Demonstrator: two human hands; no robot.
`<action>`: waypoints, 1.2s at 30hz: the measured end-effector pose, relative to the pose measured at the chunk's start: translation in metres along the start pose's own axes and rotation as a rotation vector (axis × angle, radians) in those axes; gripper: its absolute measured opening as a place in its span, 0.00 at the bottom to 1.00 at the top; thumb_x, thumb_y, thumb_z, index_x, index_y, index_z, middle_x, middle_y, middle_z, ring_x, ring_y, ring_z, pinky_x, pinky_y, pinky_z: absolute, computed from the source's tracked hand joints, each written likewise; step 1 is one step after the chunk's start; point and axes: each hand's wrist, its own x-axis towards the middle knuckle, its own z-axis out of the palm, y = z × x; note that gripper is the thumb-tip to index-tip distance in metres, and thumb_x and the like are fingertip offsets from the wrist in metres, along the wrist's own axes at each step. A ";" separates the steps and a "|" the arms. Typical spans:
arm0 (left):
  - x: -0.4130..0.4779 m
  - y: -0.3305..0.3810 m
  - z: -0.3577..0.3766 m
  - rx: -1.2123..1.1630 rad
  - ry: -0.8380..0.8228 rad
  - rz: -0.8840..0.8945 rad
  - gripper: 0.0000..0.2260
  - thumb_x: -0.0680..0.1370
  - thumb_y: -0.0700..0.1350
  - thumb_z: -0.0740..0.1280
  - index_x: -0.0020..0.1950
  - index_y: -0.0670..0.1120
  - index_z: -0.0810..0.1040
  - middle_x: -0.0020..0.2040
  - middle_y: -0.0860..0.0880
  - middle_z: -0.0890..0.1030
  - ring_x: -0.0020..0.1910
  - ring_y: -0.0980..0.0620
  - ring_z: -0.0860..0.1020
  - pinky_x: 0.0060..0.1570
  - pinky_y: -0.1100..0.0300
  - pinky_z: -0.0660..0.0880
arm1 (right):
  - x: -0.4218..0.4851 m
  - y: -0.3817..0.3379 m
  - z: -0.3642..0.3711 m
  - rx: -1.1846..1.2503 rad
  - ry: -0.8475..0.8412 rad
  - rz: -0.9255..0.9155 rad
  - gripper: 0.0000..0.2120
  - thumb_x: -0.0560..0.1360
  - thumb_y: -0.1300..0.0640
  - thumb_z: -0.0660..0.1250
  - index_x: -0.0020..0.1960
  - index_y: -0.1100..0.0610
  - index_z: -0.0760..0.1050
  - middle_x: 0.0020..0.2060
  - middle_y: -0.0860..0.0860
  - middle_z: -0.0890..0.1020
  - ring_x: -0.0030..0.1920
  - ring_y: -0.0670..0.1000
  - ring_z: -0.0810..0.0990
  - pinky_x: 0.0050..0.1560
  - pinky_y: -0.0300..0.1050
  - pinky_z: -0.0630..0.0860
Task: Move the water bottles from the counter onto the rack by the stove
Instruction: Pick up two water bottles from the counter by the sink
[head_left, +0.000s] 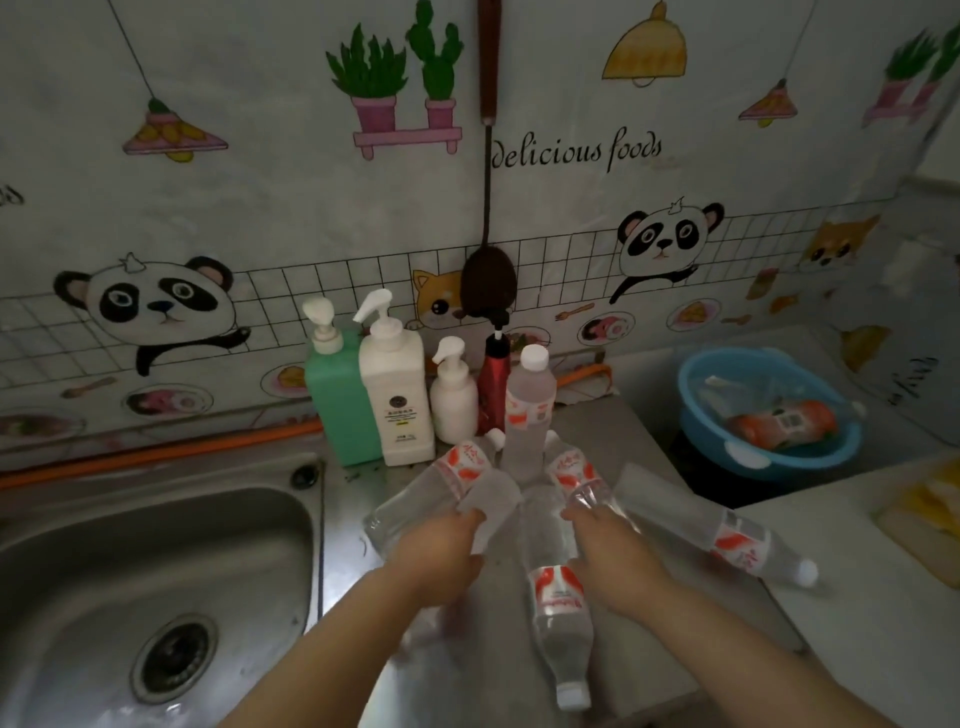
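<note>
While my left hand (447, 545) is gripping the clear base of the left lying bottle (431, 493), fingers above and thumb below, my right hand (613, 566) is sitting just beside the base of the tilted bottle (576, 475). Its fingers are bent, but I can't tell whether they're actually holding anything.

All these water bottles are lying or standing on the steel counter (639, 441), between the sink (156, 545) and the blue basin (727, 374). The upright bottle (527, 410) is standing at the back beside the pump dispensers (397, 395). The centre bottle (558, 597) is lying between my hands with its cap towards me, and the right lying bottle (737, 540) is resting off to the side. No rack is showing in this view.

I'm judging these as full, so fairly weighty, with thin walls that are going to give under a hard squeeze. They're smooth and may be slick this close to the sink. I'm thinking the best hold is round the middle at the red-and-white label, or at the stiffer neck under the cap, rather than the base end.
</note>
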 end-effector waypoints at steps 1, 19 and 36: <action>0.003 -0.005 -0.001 0.014 -0.005 0.010 0.24 0.79 0.49 0.60 0.74 0.48 0.59 0.68 0.46 0.72 0.65 0.46 0.72 0.64 0.52 0.70 | 0.002 0.000 0.002 -0.061 -0.008 -0.043 0.26 0.73 0.57 0.66 0.69 0.48 0.65 0.67 0.50 0.72 0.63 0.52 0.74 0.61 0.49 0.74; 0.010 -0.020 0.015 -0.090 0.048 -0.035 0.24 0.78 0.50 0.62 0.73 0.51 0.61 0.69 0.47 0.71 0.66 0.48 0.72 0.66 0.55 0.69 | 0.042 0.019 0.026 -0.875 -0.301 -0.907 0.23 0.69 0.57 0.71 0.63 0.50 0.73 0.66 0.52 0.75 0.70 0.59 0.68 0.67 0.61 0.65; 0.018 -0.044 -0.004 0.433 0.045 0.162 0.25 0.77 0.40 0.63 0.72 0.52 0.62 0.68 0.47 0.71 0.64 0.45 0.72 0.62 0.52 0.71 | 0.039 0.007 0.006 -0.509 -0.183 -0.894 0.15 0.68 0.55 0.65 0.54 0.47 0.72 0.52 0.47 0.80 0.57 0.52 0.76 0.66 0.59 0.64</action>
